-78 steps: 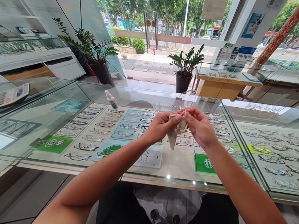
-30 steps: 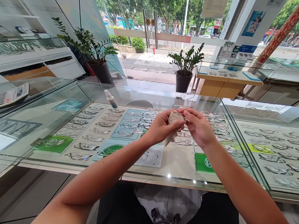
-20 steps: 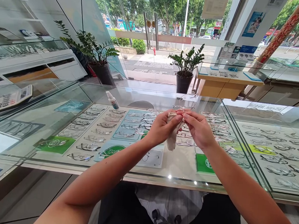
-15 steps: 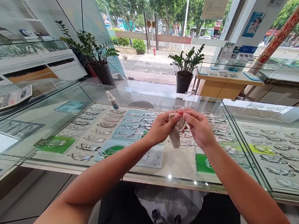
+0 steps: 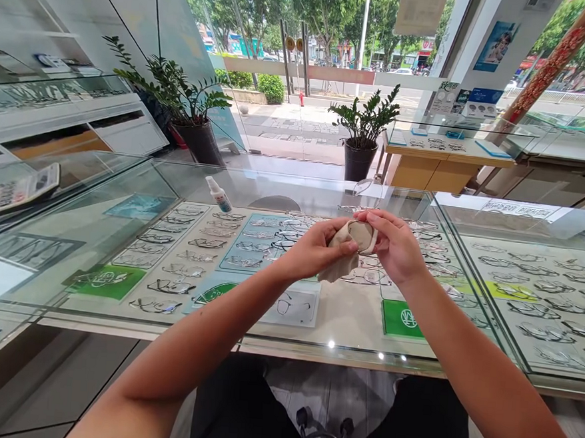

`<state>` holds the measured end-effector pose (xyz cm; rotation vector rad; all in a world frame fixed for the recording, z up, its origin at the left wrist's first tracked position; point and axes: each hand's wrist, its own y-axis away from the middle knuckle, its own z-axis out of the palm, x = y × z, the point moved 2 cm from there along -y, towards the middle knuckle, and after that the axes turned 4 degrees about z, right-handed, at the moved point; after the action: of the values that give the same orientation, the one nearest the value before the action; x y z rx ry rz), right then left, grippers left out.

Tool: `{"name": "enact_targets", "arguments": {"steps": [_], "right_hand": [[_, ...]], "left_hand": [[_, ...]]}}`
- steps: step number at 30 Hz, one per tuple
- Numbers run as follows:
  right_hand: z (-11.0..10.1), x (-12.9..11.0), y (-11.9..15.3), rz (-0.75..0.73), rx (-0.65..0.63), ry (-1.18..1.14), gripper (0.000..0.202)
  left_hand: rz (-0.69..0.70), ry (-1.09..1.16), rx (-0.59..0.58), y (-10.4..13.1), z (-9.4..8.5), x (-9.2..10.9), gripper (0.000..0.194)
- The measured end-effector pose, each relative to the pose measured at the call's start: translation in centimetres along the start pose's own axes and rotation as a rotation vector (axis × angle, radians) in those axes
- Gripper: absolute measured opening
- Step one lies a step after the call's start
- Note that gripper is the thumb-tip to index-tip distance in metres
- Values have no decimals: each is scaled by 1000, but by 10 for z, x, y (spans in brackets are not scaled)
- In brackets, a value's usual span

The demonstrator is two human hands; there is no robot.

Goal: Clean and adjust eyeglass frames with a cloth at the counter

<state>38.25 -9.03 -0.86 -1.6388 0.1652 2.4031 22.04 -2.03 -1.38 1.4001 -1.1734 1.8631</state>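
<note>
Cloth (image 5: pixel 338 267) now fanned wider, glasses (image 5: pixel 361 234) partly hidden by the hands (image 5: pixel 315 248)

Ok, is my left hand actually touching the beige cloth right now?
Touching. The head view shows your left hand gripping the beige cloth, its thumb lying across the fabric with no gap, loose folds hanging below.

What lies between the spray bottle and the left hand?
In the head view, between spray bottle and left hand: eyeglass frames, some on a blue panel, beneath the glass countertop.
</note>
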Motion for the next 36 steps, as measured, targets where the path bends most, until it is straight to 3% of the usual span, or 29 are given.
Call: {"name": "enact_targets", "arguments": {"steps": [13, 21, 28, 36], "right_hand": [[7, 5, 3, -43, -37, 23, 22], [3, 12, 1, -211, -38, 138, 16], [4, 12, 3, -251, -54, 161, 13], [5, 7, 2, -88, 22, 39, 14]], "left_hand": [[-83, 80, 145, -2, 5, -6, 45], [-59, 68, 206, -3, 9, -6, 50], [-23, 25, 233, -4, 5, -11, 56], [-14, -57, 136, -5, 1, -5, 51]]}}
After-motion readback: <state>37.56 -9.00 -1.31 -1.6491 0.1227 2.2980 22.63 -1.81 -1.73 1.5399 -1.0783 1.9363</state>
